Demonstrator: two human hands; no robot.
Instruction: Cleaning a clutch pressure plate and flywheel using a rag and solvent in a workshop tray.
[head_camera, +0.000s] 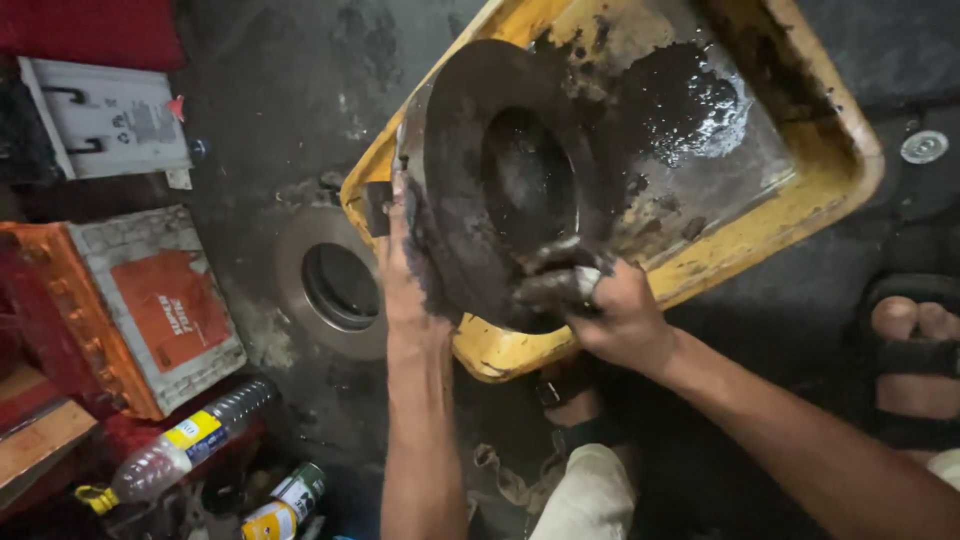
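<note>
Head view. Grime-black brake disc (500, 190) stands on edge, tilted, its lower rim resting on the near corner of a yellow tray (760, 240); its face and centre bore point toward the camera. Left hand (405, 270) lies flat against the disc's left rim, fingers (400, 215) stretched up along the edge, steadying it from that side. Right hand (610, 310) sits at the lower right rim, fingers curled tight around a small dirty wad, a rag or a brush, I cannot tell which, pressed to the disc face. Both hands touch the disc; the right is lower and nearer the wearer.

Tray holds dark oily liquid (690, 100) behind the disc, at the far end. Second disc (335, 280) lies flat on the wet floor just left of the tray, near the left wrist. Batteries (150, 310) and bottles (190, 440) crowd the far left. Sandalled foot (910, 350) sits right of the tray. Open floor shows only between tray and foot.
</note>
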